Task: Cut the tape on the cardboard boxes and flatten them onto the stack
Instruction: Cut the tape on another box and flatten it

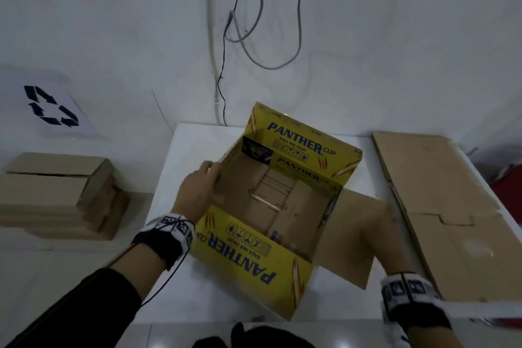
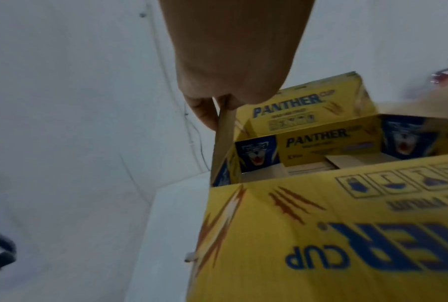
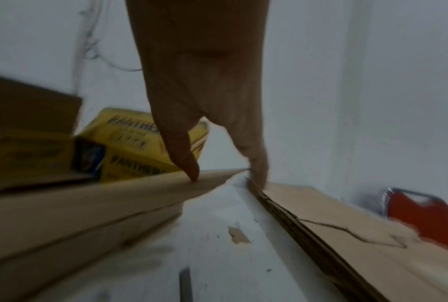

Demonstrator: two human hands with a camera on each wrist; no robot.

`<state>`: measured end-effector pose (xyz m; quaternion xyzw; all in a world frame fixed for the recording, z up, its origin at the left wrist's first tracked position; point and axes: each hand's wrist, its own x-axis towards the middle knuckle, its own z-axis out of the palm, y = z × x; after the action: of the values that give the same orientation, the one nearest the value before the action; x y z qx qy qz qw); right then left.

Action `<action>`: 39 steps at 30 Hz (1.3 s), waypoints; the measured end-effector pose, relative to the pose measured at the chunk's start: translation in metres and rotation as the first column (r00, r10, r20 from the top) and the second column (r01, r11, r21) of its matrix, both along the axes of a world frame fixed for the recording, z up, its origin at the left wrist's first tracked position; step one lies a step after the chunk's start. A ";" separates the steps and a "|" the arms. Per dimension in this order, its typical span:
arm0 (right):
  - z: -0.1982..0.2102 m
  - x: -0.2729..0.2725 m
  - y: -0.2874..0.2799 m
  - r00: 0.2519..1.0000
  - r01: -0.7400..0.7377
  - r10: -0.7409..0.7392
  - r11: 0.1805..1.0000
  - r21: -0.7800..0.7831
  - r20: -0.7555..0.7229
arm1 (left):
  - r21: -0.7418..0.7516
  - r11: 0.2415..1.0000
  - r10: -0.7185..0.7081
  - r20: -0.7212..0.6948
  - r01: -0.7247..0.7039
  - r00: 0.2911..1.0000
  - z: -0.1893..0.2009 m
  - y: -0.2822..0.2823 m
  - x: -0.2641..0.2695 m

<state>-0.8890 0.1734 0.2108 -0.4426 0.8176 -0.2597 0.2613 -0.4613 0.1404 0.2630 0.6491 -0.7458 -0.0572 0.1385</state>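
Observation:
A yellow Panther Cup box stands open on the white table, its flaps spread and its brown inside showing. My left hand pinches the top edge of the left flap, thumb outside and fingers inside. My right hand is blurred at the outer edge of the brown right flap. In the right wrist view its thumb presses on top of that flap and its fingers curl down past the edge. The stack of flattened cardboard lies at the table's right side.
A pile of closed brown boxes sits low at the left, below a recycling sign. Cables hang on the wall behind the table. A red object stands beyond the flattened stack. A thin dark object lies on the table.

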 end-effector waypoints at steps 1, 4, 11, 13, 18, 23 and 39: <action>-0.003 0.008 0.008 0.992 -0.020 0.019 1.000 -0.006 -0.128 | -0.014 0.999 0.050 0.000 -0.050 0.999 -0.002 -0.004 0.010; -0.004 0.065 0.035 0.850 -0.449 0.415 0.893 -0.034 -0.326 | -0.075 0.983 0.176 0.159 -0.166 0.971 -0.014 -0.012 0.032; -0.032 0.143 0.067 0.572 -0.649 0.757 0.653 0.391 -0.315 | 0.573 0.799 0.339 -0.181 -0.181 0.923 -0.069 -0.011 0.041; -0.027 0.145 0.066 0.562 -0.638 0.740 0.673 0.375 -0.371 | 0.606 0.790 0.393 -0.388 -0.091 0.834 -0.078 -0.007 0.047; 0.018 0.143 0.047 0.650 -0.676 0.655 0.730 0.099 -0.386 | 0.089 0.874 0.459 -0.478 -0.478 0.749 -0.076 0.013 0.063; 0.091 0.145 0.021 0.763 -0.646 0.646 0.763 -0.007 -0.025 | 0.539 0.728 0.684 -0.535 -0.423 0.496 -0.057 0.022 0.038; 0.109 0.117 0.006 0.911 -0.331 0.402 0.846 -0.419 0.092 | 0.488 0.870 0.437 -0.824 -0.062 -0.360 0.009 0.049 -0.039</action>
<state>-0.7719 0.1797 0.3201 -0.6096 0.6219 -0.4019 0.2831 -0.5001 0.1898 0.2724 0.4983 -0.1498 -0.6032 0.6044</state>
